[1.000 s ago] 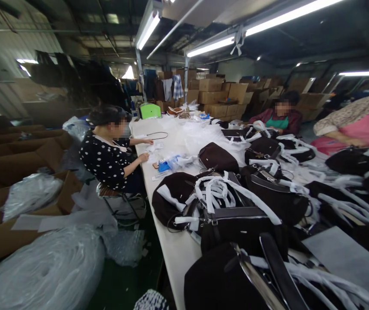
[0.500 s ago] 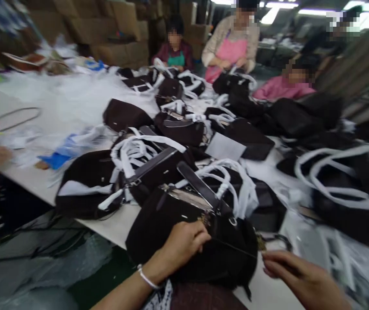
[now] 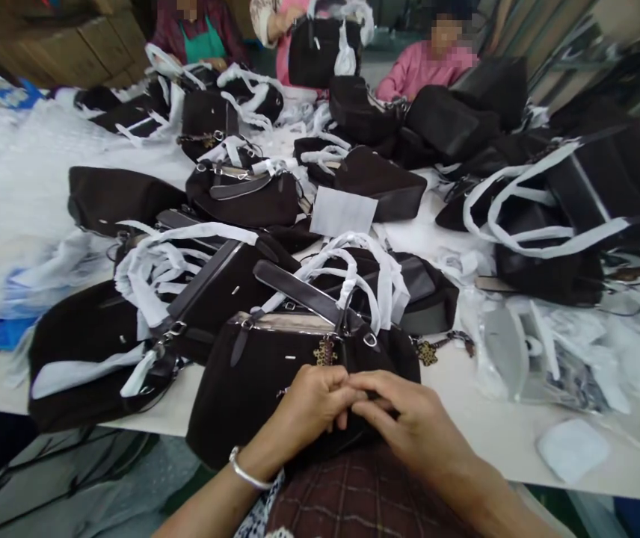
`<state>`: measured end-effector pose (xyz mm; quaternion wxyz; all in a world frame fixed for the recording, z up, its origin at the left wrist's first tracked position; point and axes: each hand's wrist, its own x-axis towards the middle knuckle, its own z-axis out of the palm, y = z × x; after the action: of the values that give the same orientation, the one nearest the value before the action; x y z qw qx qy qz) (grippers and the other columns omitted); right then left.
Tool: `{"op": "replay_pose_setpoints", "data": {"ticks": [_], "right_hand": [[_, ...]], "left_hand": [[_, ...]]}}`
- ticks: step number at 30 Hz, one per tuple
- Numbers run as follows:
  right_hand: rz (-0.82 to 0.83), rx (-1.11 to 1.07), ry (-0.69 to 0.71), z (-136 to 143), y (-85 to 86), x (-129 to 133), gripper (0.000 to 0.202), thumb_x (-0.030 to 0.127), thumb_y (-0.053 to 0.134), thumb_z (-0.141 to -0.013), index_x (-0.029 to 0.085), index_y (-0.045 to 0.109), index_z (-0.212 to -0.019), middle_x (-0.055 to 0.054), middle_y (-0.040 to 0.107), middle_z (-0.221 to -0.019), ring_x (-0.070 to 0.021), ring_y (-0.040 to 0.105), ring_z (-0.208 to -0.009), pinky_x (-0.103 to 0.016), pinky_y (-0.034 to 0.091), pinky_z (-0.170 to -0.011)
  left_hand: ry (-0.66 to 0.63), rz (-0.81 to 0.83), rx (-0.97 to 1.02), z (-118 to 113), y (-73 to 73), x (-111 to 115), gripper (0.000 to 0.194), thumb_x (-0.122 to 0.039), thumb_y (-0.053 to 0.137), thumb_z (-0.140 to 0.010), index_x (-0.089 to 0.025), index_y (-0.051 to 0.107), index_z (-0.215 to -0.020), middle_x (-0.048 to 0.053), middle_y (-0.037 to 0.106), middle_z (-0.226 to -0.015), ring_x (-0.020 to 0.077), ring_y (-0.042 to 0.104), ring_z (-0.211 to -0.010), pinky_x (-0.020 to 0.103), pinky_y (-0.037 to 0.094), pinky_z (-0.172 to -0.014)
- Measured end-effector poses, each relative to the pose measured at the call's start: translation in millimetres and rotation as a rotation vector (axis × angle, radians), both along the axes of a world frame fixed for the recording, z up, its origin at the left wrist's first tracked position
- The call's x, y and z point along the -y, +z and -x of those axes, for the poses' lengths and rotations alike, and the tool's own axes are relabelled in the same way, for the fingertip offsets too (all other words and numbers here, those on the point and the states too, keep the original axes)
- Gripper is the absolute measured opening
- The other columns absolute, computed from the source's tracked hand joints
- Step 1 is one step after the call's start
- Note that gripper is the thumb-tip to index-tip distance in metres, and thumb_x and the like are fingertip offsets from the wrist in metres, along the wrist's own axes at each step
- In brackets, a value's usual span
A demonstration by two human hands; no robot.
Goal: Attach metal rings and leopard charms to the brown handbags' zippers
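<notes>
A dark handbag (image 3: 241,396) leans at the table's front edge, its zipped top showing a pale lining and its handles wrapped in white. My left hand (image 3: 314,400), with a silver bangle at the wrist, is closed in front of the bag, just below a gold openwork charm (image 3: 325,353). Touching it at the fingertips, my right hand (image 3: 395,407) is closed in a pinch. Whatever lies between the fingers is too small to make out. A second gold charm (image 3: 426,352) on a dark strap lies right of the bag.
More dark bags (image 3: 241,194) with white-wrapped handles crowd the table (image 3: 477,418). A white card (image 3: 343,212) rests among them. Clear plastic packets (image 3: 544,351) lie at the right, blue plastic (image 3: 11,314) at the left. Several people are across the table, one holding a bag.
The view has swung right and down. My right hand has moved left from beside the bag to meet my left hand. A person across the table now holds a bag up.
</notes>
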<state>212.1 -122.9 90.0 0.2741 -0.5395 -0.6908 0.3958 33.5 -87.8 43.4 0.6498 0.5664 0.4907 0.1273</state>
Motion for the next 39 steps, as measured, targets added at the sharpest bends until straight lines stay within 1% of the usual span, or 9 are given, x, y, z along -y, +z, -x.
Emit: {"op": "replay_pose_setpoints", "data": {"ticks": [4, 10, 15, 18, 21, 25, 31, 34, 39], "right_hand": [[0.082, -0.009, 0.022, 7, -14.2, -9, 0.017, 0.013, 0.068, -0.084, 0.023, 0.073, -0.098, 0.001, 0.072, -0.084, -0.0127, 0.067, -0.075, -0.023, 0.052, -0.070], [0.121, 0.003, 0.035, 5, -19.3, -18, 0.010, 0.019, 0.067, -0.085, 0.023, 0.074, -0.079, 0.001, 0.069, -0.075, -0.0128, 0.064, -0.070, -0.023, 0.047, -0.065], [0.100, -0.023, -0.150, 13, -26.0, -23, 0.014, 0.026, 0.062, -0.088, 0.021, 0.068, -0.076, -0.003, 0.069, -0.079, -0.0171, 0.063, -0.075, -0.028, 0.047, -0.070], [0.057, -0.048, -0.224, 20, -33.1, -27, 0.015, 0.028, 0.062, -0.088, 0.020, 0.065, -0.075, -0.003, 0.067, -0.080, -0.0175, 0.062, -0.076, -0.028, 0.047, -0.073], [0.029, -0.002, -0.275, 21, -42.1, -31, 0.018, 0.029, 0.064, -0.086, 0.020, 0.063, -0.070, -0.001, 0.064, -0.076, -0.0166, 0.060, -0.073, -0.028, 0.045, -0.071], [0.050, 0.055, -0.317, 15, -53.0, -36, 0.019, 0.031, 0.064, -0.085, 0.020, 0.063, -0.070, 0.000, 0.063, -0.075, -0.0162, 0.059, -0.072, -0.028, 0.044, -0.071], [0.144, 0.014, -0.394, 12, -55.5, -39, 0.023, 0.037, 0.064, -0.085, 0.019, 0.064, -0.071, 0.000, 0.063, -0.073, -0.0159, 0.058, -0.069, -0.027, 0.044, -0.067], [0.133, 0.017, -0.363, 13, -51.2, -40, 0.021, 0.034, 0.063, -0.086, 0.019, 0.065, -0.070, 0.000, 0.063, -0.073, -0.0155, 0.059, -0.069, -0.027, 0.044, -0.066], [0.046, 0.130, -0.240, 20, -49.9, -39, 0.017, 0.025, 0.062, -0.086, 0.020, 0.068, -0.070, -0.001, 0.061, -0.072, -0.0148, 0.056, -0.066, -0.027, 0.042, -0.063]], "left_hand": [[0.029, 0.168, 0.092, 7, -4.3, -1, 0.028, -0.038, 0.058, -0.084, -0.018, 0.055, -0.064, -0.005, 0.057, -0.047, 0.0066, 0.042, -0.036, 0.017, 0.028, -0.038], [0.046, 0.199, 0.173, 27, -5.5, -10, 0.027, -0.040, 0.057, -0.084, -0.015, 0.061, -0.073, -0.004, 0.059, -0.051, 0.0067, 0.044, -0.038, 0.019, 0.030, -0.042], [0.212, -0.292, -0.057, 32, -25.3, -36, 0.020, -0.029, 0.061, -0.083, -0.018, 0.066, -0.099, 0.002, 0.069, -0.091, 0.0158, 0.061, -0.077, 0.027, 0.047, -0.071], [0.090, -0.516, -0.173, 23, -43.1, -47, 0.039, -0.019, 0.066, -0.078, -0.021, 0.062, -0.117, 0.006, 0.065, -0.117, 0.0231, 0.058, -0.107, 0.035, 0.044, -0.095], [0.011, -0.589, -0.250, 14, -53.4, -50, 0.034, -0.019, 0.068, -0.076, -0.020, 0.062, -0.110, 0.007, 0.065, -0.110, 0.0252, 0.056, -0.107, 0.038, 0.043, -0.096], [0.101, -0.415, -0.145, 12, -55.0, -49, 0.017, -0.015, 0.064, -0.074, -0.018, 0.060, -0.090, 0.002, 0.063, -0.089, 0.0185, 0.059, -0.085, 0.032, 0.047, -0.082], [0.318, 0.211, 0.392, 19, -52.3, -39, 0.033, -0.016, 0.068, -0.068, -0.013, 0.058, -0.100, 0.003, 0.062, -0.093, 0.0118, 0.061, -0.073, 0.026, 0.051, -0.066], [0.348, 0.212, 0.415, 22, -52.4, -34, 0.032, -0.021, 0.070, -0.071, -0.012, 0.061, -0.100, 0.004, 0.063, -0.093, 0.0120, 0.061, -0.075, 0.025, 0.052, -0.067], [0.309, 0.084, 0.254, 28, -54.6, -33, 0.027, -0.024, 0.067, -0.075, -0.013, 0.064, -0.100, 0.001, 0.063, -0.081, 0.0115, 0.058, -0.067, 0.025, 0.049, -0.064]]}}
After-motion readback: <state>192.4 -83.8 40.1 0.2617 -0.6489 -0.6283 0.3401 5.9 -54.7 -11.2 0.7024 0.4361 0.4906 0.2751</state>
